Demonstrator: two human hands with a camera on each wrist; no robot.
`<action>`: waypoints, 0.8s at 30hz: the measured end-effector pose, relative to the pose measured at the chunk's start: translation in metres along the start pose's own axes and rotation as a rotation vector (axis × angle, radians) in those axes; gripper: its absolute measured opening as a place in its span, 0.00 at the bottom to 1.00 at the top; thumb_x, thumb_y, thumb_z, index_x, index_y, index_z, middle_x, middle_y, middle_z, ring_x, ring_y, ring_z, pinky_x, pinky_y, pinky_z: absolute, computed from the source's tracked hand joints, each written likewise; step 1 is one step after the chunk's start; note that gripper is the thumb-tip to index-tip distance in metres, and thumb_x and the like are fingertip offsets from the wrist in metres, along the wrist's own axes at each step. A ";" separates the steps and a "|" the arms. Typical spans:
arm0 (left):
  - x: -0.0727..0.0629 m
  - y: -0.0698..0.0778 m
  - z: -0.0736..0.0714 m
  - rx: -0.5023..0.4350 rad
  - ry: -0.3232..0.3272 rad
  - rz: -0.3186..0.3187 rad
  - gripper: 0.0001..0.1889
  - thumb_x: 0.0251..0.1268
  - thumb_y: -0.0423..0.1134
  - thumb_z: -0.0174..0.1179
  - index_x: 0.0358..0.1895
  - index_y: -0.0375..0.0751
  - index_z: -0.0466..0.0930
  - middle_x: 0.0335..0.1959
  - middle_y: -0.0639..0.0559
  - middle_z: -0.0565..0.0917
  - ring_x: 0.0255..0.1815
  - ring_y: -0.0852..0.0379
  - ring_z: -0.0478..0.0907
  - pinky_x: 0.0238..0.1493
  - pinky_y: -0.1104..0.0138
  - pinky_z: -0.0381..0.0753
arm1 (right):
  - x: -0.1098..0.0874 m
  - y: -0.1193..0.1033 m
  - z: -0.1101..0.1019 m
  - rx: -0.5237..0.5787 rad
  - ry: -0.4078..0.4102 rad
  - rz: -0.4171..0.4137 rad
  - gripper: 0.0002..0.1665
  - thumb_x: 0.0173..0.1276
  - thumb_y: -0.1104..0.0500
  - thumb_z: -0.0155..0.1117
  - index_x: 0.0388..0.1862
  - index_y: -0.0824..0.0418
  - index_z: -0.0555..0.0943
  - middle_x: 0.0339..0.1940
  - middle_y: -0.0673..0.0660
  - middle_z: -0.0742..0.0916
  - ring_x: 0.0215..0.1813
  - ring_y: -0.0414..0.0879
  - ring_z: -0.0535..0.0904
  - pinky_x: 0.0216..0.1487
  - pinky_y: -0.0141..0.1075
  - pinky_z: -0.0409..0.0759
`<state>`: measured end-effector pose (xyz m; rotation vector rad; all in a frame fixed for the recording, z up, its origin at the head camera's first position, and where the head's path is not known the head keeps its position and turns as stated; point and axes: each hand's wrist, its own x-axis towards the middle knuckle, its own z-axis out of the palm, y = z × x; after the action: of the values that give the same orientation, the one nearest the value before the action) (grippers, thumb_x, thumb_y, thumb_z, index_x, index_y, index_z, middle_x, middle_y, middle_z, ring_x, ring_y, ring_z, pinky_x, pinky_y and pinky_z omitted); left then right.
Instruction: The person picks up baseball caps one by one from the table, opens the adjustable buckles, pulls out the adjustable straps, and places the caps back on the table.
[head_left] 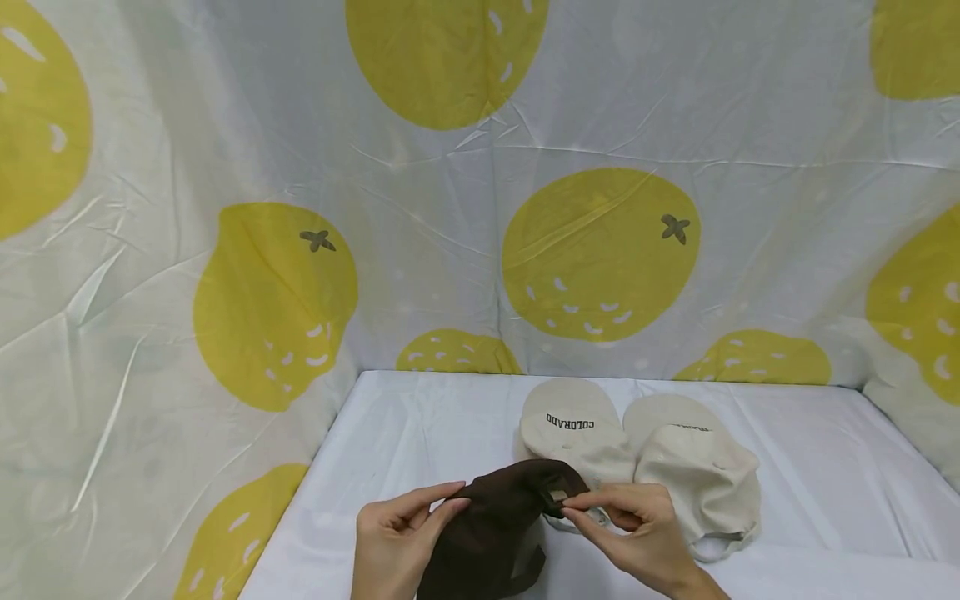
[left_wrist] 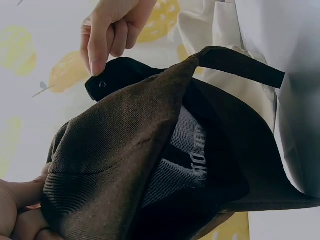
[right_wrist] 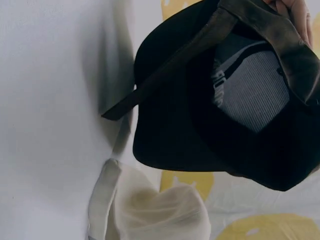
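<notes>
A dark brown baseball cap (head_left: 480, 533) is held up off the white table between both hands. My left hand (head_left: 397, 533) pinches its fabric at the left between thumb and fingertips. On the other side my right hand (head_left: 637, 529) pinches a short tab (left_wrist: 112, 80) at the cap's back opening, a small eyelet showing in it. A loose strap (left_wrist: 245, 67) hangs free from the opposite side of that opening. In the right wrist view the cap's dark brim (right_wrist: 165, 135) and its grey inner lining (right_wrist: 255, 85) with pale lettering face the camera.
Behind and right of the brown cap lie two cream caps on the white table (head_left: 420, 417), one reading COLORADO (head_left: 570, 404), the other a crumpled cap (head_left: 697, 475) at its right. A cloth printed with yellow lemons (head_left: 600, 250) hangs along the back and sides.
</notes>
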<state>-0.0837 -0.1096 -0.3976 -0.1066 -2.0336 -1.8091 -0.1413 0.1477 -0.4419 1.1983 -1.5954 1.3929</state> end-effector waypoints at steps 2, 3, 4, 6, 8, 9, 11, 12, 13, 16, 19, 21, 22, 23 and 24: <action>0.001 -0.001 -0.002 -0.026 -0.020 0.038 0.08 0.51 0.25 0.76 0.35 0.36 0.93 0.06 0.45 0.71 0.09 0.72 0.63 0.13 0.70 0.74 | 0.001 -0.001 -0.002 0.019 -0.024 -0.002 0.11 0.58 0.71 0.78 0.39 0.61 0.90 0.14 0.45 0.71 0.19 0.33 0.51 0.18 0.18 0.52; 0.002 -0.002 -0.003 -0.044 -0.033 0.060 0.08 0.52 0.24 0.75 0.35 0.35 0.93 0.07 0.46 0.74 0.10 0.72 0.67 0.15 0.70 0.75 | 0.001 -0.002 -0.002 0.031 -0.034 0.000 0.12 0.58 0.71 0.78 0.39 0.61 0.90 0.14 0.45 0.71 0.19 0.33 0.51 0.18 0.18 0.51; 0.003 -0.003 -0.004 -0.068 -0.050 0.084 0.07 0.52 0.23 0.75 0.36 0.33 0.92 0.09 0.45 0.78 0.12 0.71 0.72 0.17 0.70 0.78 | 0.002 -0.002 -0.003 0.045 -0.042 0.003 0.13 0.57 0.72 0.78 0.40 0.61 0.90 0.14 0.46 0.70 0.19 0.33 0.51 0.18 0.18 0.51; 0.006 -0.005 -0.006 -0.101 -0.084 0.133 0.07 0.54 0.22 0.73 0.37 0.30 0.92 0.16 0.43 0.86 0.18 0.67 0.81 0.23 0.70 0.83 | 0.003 -0.004 -0.005 0.070 -0.050 0.020 0.15 0.56 0.74 0.78 0.40 0.61 0.90 0.14 0.46 0.69 0.19 0.33 0.51 0.17 0.19 0.51; 0.009 -0.007 -0.008 -0.139 -0.123 0.180 0.07 0.55 0.21 0.72 0.39 0.27 0.91 0.26 0.40 0.90 0.27 0.62 0.89 0.29 0.69 0.87 | 0.006 -0.006 -0.006 0.093 -0.050 0.036 0.17 0.54 0.76 0.78 0.40 0.61 0.90 0.14 0.47 0.72 0.18 0.34 0.50 0.16 0.19 0.50; 0.011 -0.008 -0.010 -0.154 -0.141 0.195 0.08 0.56 0.20 0.71 0.39 0.26 0.90 0.30 0.39 0.91 0.31 0.60 0.90 0.32 0.68 0.87 | 0.007 -0.006 -0.007 0.103 -0.051 0.053 0.18 0.53 0.77 0.77 0.41 0.62 0.90 0.14 0.47 0.73 0.18 0.34 0.49 0.16 0.19 0.49; 0.013 -0.009 -0.011 -0.156 -0.165 0.212 0.08 0.57 0.20 0.70 0.40 0.26 0.90 0.33 0.38 0.92 0.34 0.60 0.91 0.34 0.68 0.88 | 0.010 -0.007 -0.008 0.113 -0.050 0.081 0.20 0.51 0.79 0.77 0.41 0.63 0.90 0.13 0.46 0.71 0.18 0.34 0.48 0.15 0.19 0.48; 0.014 -0.009 -0.012 -0.157 -0.175 0.213 0.08 0.56 0.19 0.70 0.40 0.26 0.90 0.34 0.38 0.92 0.36 0.60 0.91 0.35 0.68 0.88 | 0.012 -0.007 -0.007 0.116 -0.052 0.096 0.21 0.50 0.80 0.77 0.41 0.64 0.90 0.12 0.46 0.70 0.18 0.34 0.47 0.15 0.19 0.47; 0.014 -0.009 -0.013 -0.158 -0.183 0.211 0.08 0.56 0.19 0.70 0.40 0.26 0.90 0.34 0.38 0.92 0.36 0.60 0.91 0.35 0.68 0.88 | 0.014 -0.007 -0.007 0.120 -0.058 0.108 0.21 0.49 0.81 0.76 0.42 0.65 0.90 0.11 0.46 0.69 0.18 0.34 0.46 0.15 0.19 0.47; 0.015 -0.007 -0.014 -0.149 -0.197 0.185 0.08 0.56 0.19 0.70 0.39 0.25 0.90 0.34 0.38 0.92 0.37 0.60 0.91 0.35 0.68 0.88 | 0.019 -0.007 -0.004 0.118 -0.075 0.159 0.23 0.48 0.81 0.77 0.44 0.66 0.90 0.11 0.46 0.61 0.18 0.35 0.45 0.15 0.20 0.47; 0.016 -0.006 -0.014 -0.138 -0.206 0.179 0.08 0.55 0.20 0.72 0.39 0.26 0.90 0.33 0.39 0.92 0.35 0.62 0.90 0.35 0.70 0.87 | 0.024 -0.009 0.002 0.127 -0.102 0.214 0.24 0.49 0.80 0.77 0.47 0.65 0.90 0.12 0.47 0.59 0.18 0.36 0.47 0.15 0.20 0.49; 0.017 -0.004 -0.014 -0.122 -0.210 0.172 0.08 0.55 0.20 0.71 0.39 0.27 0.91 0.34 0.39 0.92 0.35 0.63 0.90 0.35 0.70 0.87 | 0.027 -0.010 0.007 0.129 -0.121 0.242 0.24 0.51 0.78 0.78 0.48 0.65 0.90 0.11 0.47 0.59 0.18 0.36 0.48 0.15 0.20 0.49; 0.017 -0.003 -0.014 -0.109 -0.210 0.169 0.09 0.54 0.19 0.71 0.39 0.29 0.91 0.34 0.39 0.92 0.34 0.64 0.89 0.35 0.70 0.87 | 0.028 -0.012 0.009 0.137 -0.131 0.261 0.23 0.52 0.78 0.78 0.48 0.65 0.90 0.11 0.47 0.59 0.17 0.36 0.48 0.15 0.19 0.49; 0.017 -0.003 -0.014 -0.097 -0.210 0.165 0.09 0.55 0.19 0.71 0.39 0.30 0.92 0.34 0.39 0.92 0.34 0.64 0.89 0.35 0.70 0.87 | 0.029 -0.013 0.012 0.149 -0.140 0.282 0.23 0.53 0.77 0.77 0.49 0.66 0.90 0.10 0.47 0.60 0.16 0.36 0.49 0.14 0.19 0.50; 0.018 -0.002 -0.014 -0.085 -0.211 0.159 0.10 0.55 0.19 0.71 0.39 0.31 0.92 0.34 0.39 0.92 0.34 0.64 0.89 0.35 0.69 0.88 | 0.030 -0.014 0.015 0.163 -0.148 0.301 0.22 0.55 0.77 0.77 0.50 0.66 0.90 0.09 0.47 0.63 0.16 0.37 0.49 0.14 0.20 0.51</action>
<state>-0.0968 -0.1273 -0.3921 -0.4889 -2.0212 -1.8490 -0.1372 0.1276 -0.4124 1.2154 -1.8547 1.6848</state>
